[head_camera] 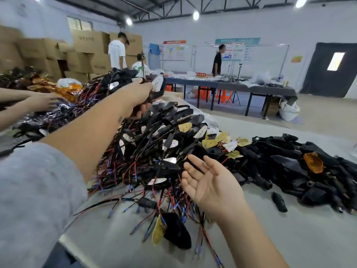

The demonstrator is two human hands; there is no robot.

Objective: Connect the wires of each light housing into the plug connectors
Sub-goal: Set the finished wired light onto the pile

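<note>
Another person's hand (43, 102) reaches into the wire tangle at far left. Your left hand (135, 97) is raised, fingers curled round a bunch of black light housings (154, 88), their wires (123, 155) trailing into the pile (154, 132) on the grey table (289, 238). Your right hand (210, 182) hovers palm-up, relaxed, holding nothing. Loose black housings (289, 157) lie right.

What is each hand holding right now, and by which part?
The left hand grips a bunch of black light housings lifted from the pile; which part cannot be told. The right hand is open, palm up, holding nothing.
</note>
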